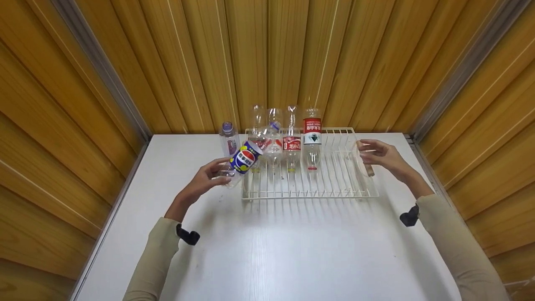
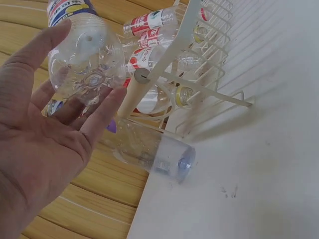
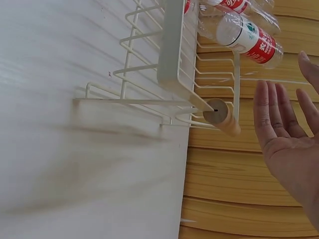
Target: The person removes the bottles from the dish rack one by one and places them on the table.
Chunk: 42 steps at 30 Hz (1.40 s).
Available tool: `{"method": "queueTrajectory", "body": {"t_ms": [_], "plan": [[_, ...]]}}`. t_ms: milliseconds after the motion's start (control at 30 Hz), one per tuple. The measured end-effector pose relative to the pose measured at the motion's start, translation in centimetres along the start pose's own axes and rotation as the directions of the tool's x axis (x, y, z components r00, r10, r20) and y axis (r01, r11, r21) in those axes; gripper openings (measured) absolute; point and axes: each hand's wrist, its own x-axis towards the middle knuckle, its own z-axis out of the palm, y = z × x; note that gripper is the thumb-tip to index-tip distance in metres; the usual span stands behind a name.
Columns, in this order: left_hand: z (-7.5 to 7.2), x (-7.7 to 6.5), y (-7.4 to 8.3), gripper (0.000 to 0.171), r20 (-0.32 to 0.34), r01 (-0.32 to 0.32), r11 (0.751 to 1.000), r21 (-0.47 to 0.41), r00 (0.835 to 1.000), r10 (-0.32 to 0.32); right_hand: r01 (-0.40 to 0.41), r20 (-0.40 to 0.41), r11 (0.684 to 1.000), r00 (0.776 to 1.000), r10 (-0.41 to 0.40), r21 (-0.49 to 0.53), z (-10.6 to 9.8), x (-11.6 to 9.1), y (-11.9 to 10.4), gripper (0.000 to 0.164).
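In the head view my left hand (image 1: 200, 180) holds a clear plastic bottle with a blue Pepsi label (image 1: 245, 158) near its base. The bottle leans, neck up and to the right, over the left end of a cream wire rack (image 1: 309, 195). In the left wrist view, thumb and fingers lie around the clear bottle base (image 2: 92, 74). My right hand (image 1: 386, 161) is beside the rack's right end, its fingers extended near the wooden handle (image 3: 222, 117) and holding nothing. Several empty bottles stand upside down in the rack, among them one with a red-and-white label (image 1: 312, 130).
Left of the rack, a clear bottle with a purple cap (image 1: 228, 140) stands upright on the white table (image 1: 267, 251). Wood-patterned panels (image 1: 267, 54) enclose the back and both sides. A second wooden handle (image 2: 133, 97) is at the rack's left end.
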Motion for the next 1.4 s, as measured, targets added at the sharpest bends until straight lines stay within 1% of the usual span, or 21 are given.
{"method": "queueTrajectory", "body": {"t_ms": [67,200,333,433,533,633,733,867,967,1067,1233,1300,1400], "plan": [[-0.3,-0.2,-0.5,0.066,-0.018,0.002,0.998,-0.059,1.000,-0.003,-0.021,-0.009,1.000,1.000,0.021,-0.002,-0.3,-0.1,0.3,0.057],[-0.8,-0.7,-1.4,0.068,-0.039,0.027,0.988,-0.153,0.999,-0.033,-0.055,-0.025,0.998,0.998,0.054,-0.023,-0.8,-0.2,0.8,0.054],[-1.1,-1.2,-2.3,0.069,-0.057,0.039,0.981,-0.190,0.997,-0.051,-0.086,-0.045,0.995,0.995,0.084,-0.050,-1.3,-0.2,1.6,0.057],[-1.3,-1.6,-2.9,0.068,-0.067,0.035,0.974,-0.224,0.996,-0.051,-0.103,-0.063,0.993,0.993,0.099,-0.059,-1.4,-0.2,2.3,0.058],[-1.3,-2.0,-3.4,0.067,-0.076,0.030,0.966,-0.258,0.996,-0.051,-0.121,-0.049,0.991,0.992,0.119,-0.060,-1.5,-0.4,2.9,0.059],[-1.3,-2.4,-3.8,0.069,-0.085,0.034,0.965,-0.261,0.995,-0.058,-0.146,-0.013,0.988,0.989,0.145,-0.060,-1.6,-0.7,3.3,0.061],[-1.4,-2.7,-4.1,0.076,-0.100,0.040,0.963,-0.266,0.993,-0.068,-0.164,0.015,0.985,0.986,0.165,-0.061,-1.7,-0.9,3.8,0.062],[-1.6,-2.9,-4.6,0.092,-0.126,0.049,0.960,-0.276,0.988,-0.086,-0.188,0.013,0.981,0.982,0.189,-0.042,-1.6,-1.0,4.3,0.065],[-1.9,-3.0,-5.0,0.100,-0.159,0.064,0.962,-0.266,0.981,-0.109,-0.213,0.005,0.977,0.977,0.213,-0.031,-1.6,-0.9,4.6,0.068],[-2.3,-2.9,-5.1,0.101,-0.188,0.074,0.967,-0.245,0.975,-0.122,-0.233,0.010,0.972,0.972,0.233,-0.035,-1.6,-0.8,4.9,0.069],[-2.7,-2.5,-5.4,0.103,-0.217,0.078,0.975,-0.206,0.968,-0.123,-0.223,0.019,0.974,0.974,0.224,-0.042,-1.7,-1.0,5.0,0.067],[-2.7,-2.3,-5.5,0.104,-0.225,0.077,0.976,-0.203,0.967,-0.122,-0.220,0.022,0.974,0.975,0.221,-0.051,-1.7,-1.1,5.0,0.068],[-2.8,-1.9,-5.8,0.102,-0.248,0.075,0.971,-0.227,0.960,-0.132,-0.232,0.024,0.970,0.972,0.234,-0.071,-1.7,-1.2,5.1,0.070]]}}
